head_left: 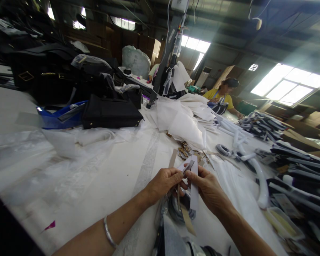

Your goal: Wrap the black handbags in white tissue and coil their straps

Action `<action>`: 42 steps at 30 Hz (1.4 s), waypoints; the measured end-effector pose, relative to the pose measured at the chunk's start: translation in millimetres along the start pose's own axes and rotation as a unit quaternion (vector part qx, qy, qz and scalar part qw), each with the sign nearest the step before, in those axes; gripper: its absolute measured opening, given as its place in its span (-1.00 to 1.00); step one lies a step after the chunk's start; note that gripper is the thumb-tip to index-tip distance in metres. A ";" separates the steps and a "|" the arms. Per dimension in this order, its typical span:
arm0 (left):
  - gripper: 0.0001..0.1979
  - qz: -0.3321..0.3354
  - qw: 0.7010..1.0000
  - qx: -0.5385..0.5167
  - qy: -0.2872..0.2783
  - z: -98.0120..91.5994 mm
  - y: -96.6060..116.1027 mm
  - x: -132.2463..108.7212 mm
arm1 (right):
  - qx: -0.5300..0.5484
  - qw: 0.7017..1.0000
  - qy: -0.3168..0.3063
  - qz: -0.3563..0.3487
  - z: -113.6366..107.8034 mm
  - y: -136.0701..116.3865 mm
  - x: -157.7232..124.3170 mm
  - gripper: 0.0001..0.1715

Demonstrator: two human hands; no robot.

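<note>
My left hand (164, 182) and my right hand (207, 186) meet low in the middle of the view, over a white-covered table (114, 177). Both pinch a small white paper tag (193, 179) with a thin dark strip (188, 166) at its top. A brown paper strip (187, 220) hangs below the hands. My left wrist wears a silver bangle (108, 233). Under the hands lies a dark rolled item in clear plastic (180, 209).
A black handbag (110, 113) lies at the left, with blue plastic (57, 117) and more black bags behind. White fabric sheets (185, 121) pile in the middle. Black straps (296, 170) and white padded handles (258, 177) fill the right. A person in yellow (222, 96) works at the far end.
</note>
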State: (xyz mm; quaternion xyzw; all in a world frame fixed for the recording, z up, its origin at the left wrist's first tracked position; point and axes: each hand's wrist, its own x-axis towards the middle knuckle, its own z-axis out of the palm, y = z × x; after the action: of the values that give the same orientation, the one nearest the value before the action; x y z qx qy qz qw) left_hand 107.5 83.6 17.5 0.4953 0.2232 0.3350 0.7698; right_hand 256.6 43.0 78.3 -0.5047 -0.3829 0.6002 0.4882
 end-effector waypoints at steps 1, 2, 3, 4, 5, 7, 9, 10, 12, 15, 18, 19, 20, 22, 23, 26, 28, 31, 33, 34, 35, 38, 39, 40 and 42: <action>-0.43 -0.002 1.000 -0.007 -0.003 0.0 0.3 -0.2 | 0.006 1.000 -0.005 -0.001 1.0 -0.5 -0.6 -0.54; -0.42 -0.004 1.000 -0.011 -0.005 0.2 0.7 -0.5 | 0.008 1.000 -0.009 -0.001 1.6 -1.0 -1.1 -0.54; -0.41 -0.005 1.000 -0.014 -0.005 0.5 1.2 -0.9 | 0.007 1.000 -0.010 0.000 1.6 -1.3 -1.5 -0.55; -0.41 -0.006 1.000 -0.015 -0.003 0.9 1.8 -1.2 | 0.003 1.000 -0.010 -0.001 1.2 -1.6 -1.9 -0.57; -0.41 -0.007 1.000 -0.016 -0.001 1.3 2.4 -1.5 | -0.001 1.000 -0.007 -0.002 0.3 -1.7 -2.3 -0.58; -0.41 -0.006 1.000 -0.020 0.002 2.1 3.4 -1.8 | -0.005 1.000 0.002 -0.005 -2.1 -1.1 -2.7 -0.59; -0.41 -0.004 1.000 -0.030 -0.007 2.6 4.0 -1.9 | -0.009 1.000 0.019 -0.002 -4.2 0.7 -2.8 -0.61; -0.42 -0.004 0.999 -0.041 -0.015 2.5 4.2 -1.8 | -0.008 1.000 0.028 0.003 -5.0 1.9 -2.8 -0.63; -0.43 -0.001 0.998 -0.067 -0.017 1.9 4.3 -1.5 | 0.010 0.999 0.038 0.013 -6.5 3.7 -2.2 -0.66; -0.44 0.003 0.996 -0.080 0.034 -0.2 4.2 -0.6 | 0.037 0.997 0.074 0.007 -15.2 0.0 2.3 -0.65; -0.43 0.007 0.996 -0.047 0.074 -2.4 3.8 0.5 | -0.075 0.980 0.179 -0.050 -40.4 -16.5 13.1 -0.62; -0.43 0.011 0.996 -0.032 0.078 -2.7 3.5 0.9 | -0.155 0.960 0.221 -0.075 -51.6 -23.7 17.6 -0.61; -0.44 0.014 0.997 -0.018 0.080 -2.8 3.0 1.2 | -0.244 0.929 0.260 -0.097 -62.7 -30.8 21.9 -0.59; -0.47 0.020 0.996 0.008 0.085 -2.1 1.7 1.7 | -0.389 0.852 0.322 -0.135 -80.0 -41.8 28.2 -0.44; -0.48 0.022 0.996 0.020 0.089 -1.5 0.9 1.8 | -0.437 0.820 0.338 -0.148 -84.1 -44.7 29.6 -0.34; -0.53 0.031 0.994 0.052 0.092 0.4 -0.9 1.6 | -0.452 0.842 0.268 -0.123 -73.2 -40.9 26.4 -0.22; -0.55 0.041 0.993 0.074 0.088 1.1 -0.8 1.0 | -0.380 0.910 0.153 -0.063 -51.7 -31.7 20.5 -0.33; -0.55 0.051 0.989 0.105 0.087 1.8 1.4 -0.2 | -0.273 0.960 0.061 -0.028 -19.2 -18.2 13.1 -0.45; -0.55 0.053 0.988 0.115 0.092 2.1 3.1 -1.1 | -0.243 0.967 0.070 -0.036 -7.2 -13.4 11.8 -0.48; -0.55 0.056 0.987 0.117 0.093 2.3 3.8 -1.6 | -0.233 0.969 0.075 -0.038 -4.9 -12.3 12.2 -0.48; -0.55 0.058 0.987 0.116 0.093 2.3 4.2 -2.0 | -0.226 0.971 0.076 -0.038 -4.4 -12.0 13.0 -0.47; -0.56 0.069 0.987 0.115 0.086 2.5 4.0 -3.1 | -0.213 0.974 0.063 -0.030 -8.4 -12.7 15.6 -0.46; -0.56 0.073 0.987 0.118 0.085 2.5 3.6 -3.4 | -0.212 0.975 0.058 -0.029 -9.6 -12.9 16.0 -0.48; -0.56 0.077 0.986 0.120 0.085 2.5 3.1 -3.6 | -0.213 0.975 0.056 -0.031 -10.2 -12.9 16.0 -0.51; -0.56 0.081 0.986 0.118 0.085 2.2 1.9 -3.7 | -0.219 0.974 0.052 -0.040 -9.7 -12.4 15.0 -0.55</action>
State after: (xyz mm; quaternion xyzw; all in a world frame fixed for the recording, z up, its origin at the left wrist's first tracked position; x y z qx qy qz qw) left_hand 105.9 80.1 20.2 0.5685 0.2850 0.4089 0.6545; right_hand 268.3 60.1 84.8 -0.6144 -0.4985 0.4549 0.4087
